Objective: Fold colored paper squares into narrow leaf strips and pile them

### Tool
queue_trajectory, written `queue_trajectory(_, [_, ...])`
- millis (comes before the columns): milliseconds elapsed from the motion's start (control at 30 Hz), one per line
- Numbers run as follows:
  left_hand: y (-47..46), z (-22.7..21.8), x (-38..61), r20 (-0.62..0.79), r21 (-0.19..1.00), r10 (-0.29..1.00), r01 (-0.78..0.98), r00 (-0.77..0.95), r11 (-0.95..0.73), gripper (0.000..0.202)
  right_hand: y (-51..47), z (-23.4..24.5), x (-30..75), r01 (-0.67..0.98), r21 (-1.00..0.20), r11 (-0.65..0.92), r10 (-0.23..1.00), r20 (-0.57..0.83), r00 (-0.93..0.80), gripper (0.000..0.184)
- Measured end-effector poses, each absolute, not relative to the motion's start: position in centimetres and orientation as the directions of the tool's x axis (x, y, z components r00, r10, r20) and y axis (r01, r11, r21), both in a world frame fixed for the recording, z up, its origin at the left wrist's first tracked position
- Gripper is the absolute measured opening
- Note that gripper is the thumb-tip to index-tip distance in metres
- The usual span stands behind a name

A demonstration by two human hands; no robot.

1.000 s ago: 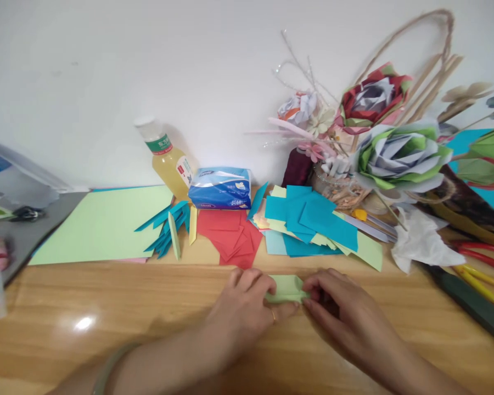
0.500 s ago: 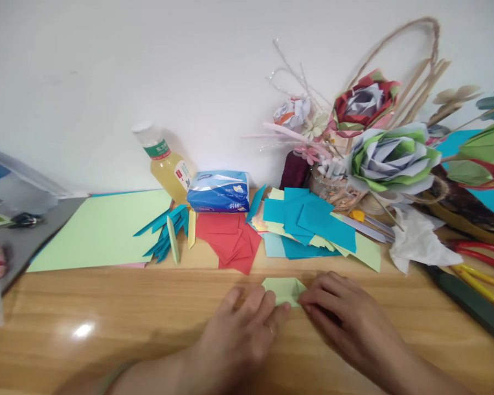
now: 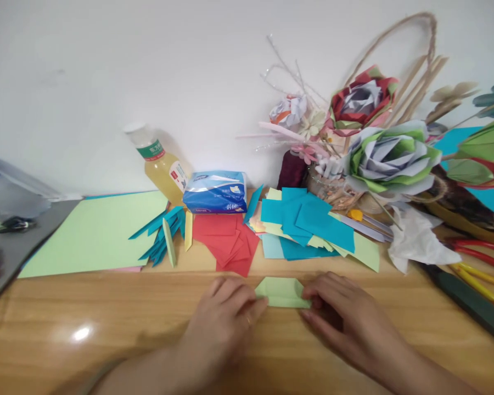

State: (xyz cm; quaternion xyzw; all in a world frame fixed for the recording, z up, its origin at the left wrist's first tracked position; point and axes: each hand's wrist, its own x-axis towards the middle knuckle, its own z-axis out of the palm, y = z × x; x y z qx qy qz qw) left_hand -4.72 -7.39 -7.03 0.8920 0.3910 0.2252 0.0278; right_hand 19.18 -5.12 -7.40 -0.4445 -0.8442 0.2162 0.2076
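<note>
A small folded piece of pale green paper (image 3: 283, 292) lies on the wooden table (image 3: 135, 307), its two far corners slanted inward. At its left end my left hand (image 3: 224, 318) pinches the paper between thumb and curled fingers. My right hand (image 3: 346, 312) grips the right end, with the fingertips on the corner and the thumb just below. Just beyond the hands is a loose pile of red paper pieces (image 3: 230, 244). Narrow folded blue strips (image 3: 162, 238) sit farther left, beside a folded pale green strip (image 3: 169, 244).
Behind are a tilted bottle of yellow drink (image 3: 164, 170), a blue tissue pack (image 3: 215, 192) and stacked blue paper pieces (image 3: 321, 219). Large green sheets (image 3: 94, 233) lie left. Paper flowers (image 3: 391, 159), a crumpled tissue (image 3: 422, 238) and red- and yellow-handled tools (image 3: 483, 280) crowd the right.
My left hand has slid left to the paper's left end, so more of the paper shows. The right-hand fold now looks flat. The view has shifted slightly.
</note>
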Motion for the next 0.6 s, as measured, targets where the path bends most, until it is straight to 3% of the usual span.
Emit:
queue_trajectory(100, [-7.0,-7.0,-4.4,0.315,0.439,0.816,0.687,0.485,-0.579,0.018,-5.2,-7.4,19.0,0.672,-0.532,0.515,0.837,0.143,-0.528,0.006])
queue_trajectory(200, [-6.6,-6.9,-3.8,0.180,0.552,0.898,0.715,0.401,-0.429,0.011,-5.1,-7.4,18.9,0.665,-0.522,0.534,0.824,0.143,-0.549,0.011])
queue_trajectory(333, [-6.2,-6.6,-3.3,0.104,0.601,0.918,0.711,0.382,-0.364,0.014,-5.1,-7.4,18.9,0.655,-0.527,0.541,0.817,0.145,-0.558,0.014])
queue_trajectory(600, [-6.5,-6.7,-3.3,0.116,0.626,0.921,0.693,0.372,-0.359,0.020,-5.2,-7.3,18.7,0.663,-0.490,0.565,0.806,0.158,-0.570,0.015])
